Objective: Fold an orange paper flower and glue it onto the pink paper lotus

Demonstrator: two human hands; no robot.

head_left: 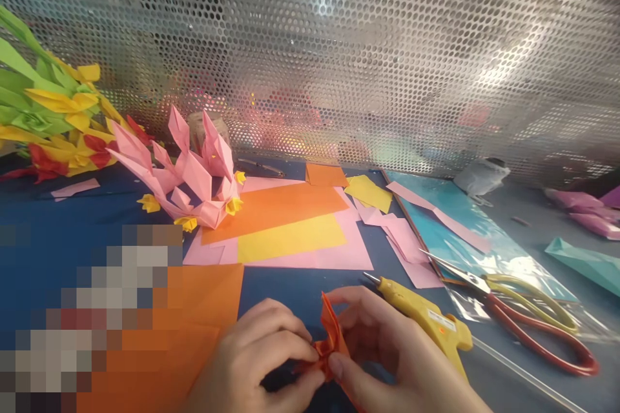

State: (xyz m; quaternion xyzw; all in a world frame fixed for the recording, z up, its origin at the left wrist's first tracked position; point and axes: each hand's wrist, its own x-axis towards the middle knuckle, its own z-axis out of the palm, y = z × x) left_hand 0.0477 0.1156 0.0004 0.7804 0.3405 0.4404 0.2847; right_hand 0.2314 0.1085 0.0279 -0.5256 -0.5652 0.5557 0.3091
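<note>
Near the bottom middle, a small folded piece of orange paper is pinched between my two hands. My left hand grips its lower left part between thumb and fingertips. From the other side my right hand holds it, thumb in front and fingers behind. One pointed flap stands up between the hands; the lower part is partly hidden by my fingers. Just beyond my right hand lies a yellow glue gun with a clear glue stick. A large orange sheet lies left of my left hand.
Scissors lie open at right on a plastic-wrapped blue pack. Pink, orange and yellow sheets are stacked ahead. A pink folded-paper crown shape with yellow flowers stands left, near green and yellow paper flowers. A perforated metal panel rises behind.
</note>
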